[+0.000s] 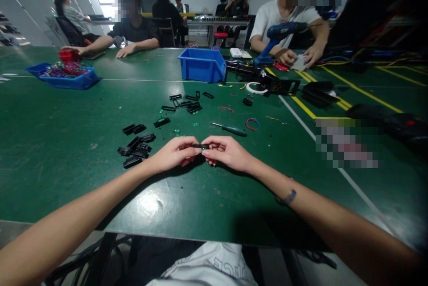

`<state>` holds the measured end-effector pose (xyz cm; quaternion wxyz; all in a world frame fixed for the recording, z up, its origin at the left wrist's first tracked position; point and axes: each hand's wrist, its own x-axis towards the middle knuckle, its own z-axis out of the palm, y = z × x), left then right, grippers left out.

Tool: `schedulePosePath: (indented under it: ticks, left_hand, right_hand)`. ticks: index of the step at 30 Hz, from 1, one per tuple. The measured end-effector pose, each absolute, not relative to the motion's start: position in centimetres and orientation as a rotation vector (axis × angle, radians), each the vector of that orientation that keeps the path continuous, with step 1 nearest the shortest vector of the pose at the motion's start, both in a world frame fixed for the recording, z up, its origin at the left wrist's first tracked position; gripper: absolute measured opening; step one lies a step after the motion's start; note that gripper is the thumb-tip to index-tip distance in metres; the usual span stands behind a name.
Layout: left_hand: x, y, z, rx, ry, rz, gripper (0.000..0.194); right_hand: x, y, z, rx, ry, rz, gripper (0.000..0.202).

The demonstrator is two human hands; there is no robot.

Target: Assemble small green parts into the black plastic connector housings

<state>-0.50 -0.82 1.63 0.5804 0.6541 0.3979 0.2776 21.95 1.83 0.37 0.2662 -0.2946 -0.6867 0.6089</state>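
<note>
Both hands meet above the near middle of the green table. My left hand [174,153] pinches one end of a small black plastic housing [201,146], and my right hand [230,152] grips its other end. A bit of green shows at the housing, but my fingertips hide most of it. Left of my left hand lies a pile of similar black housings [135,147]. Thin black frames [191,104] and a few tiny green circuit boards [195,124] are scattered beyond my hands. A green-handled screwdriver [234,130] rests just past my right hand.
Red and blue wire pieces [252,124] lie right of centre. Farther back stand a blue bin [200,65] and a blue tray of wires [72,78]. Across the table, one person holds a pale part [300,62] near a blue power drill [276,38]; another sits at left.
</note>
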Motion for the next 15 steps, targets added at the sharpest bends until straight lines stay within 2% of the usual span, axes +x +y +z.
schedulePosePath:
  ticks: [15]
  left_hand:
    - [-0.45,-0.81,1.41,1.520,0.919,0.646,0.031]
  right_hand:
    - [21.93,1.86,0.51,-0.786,-1.829,1.682,0.026]
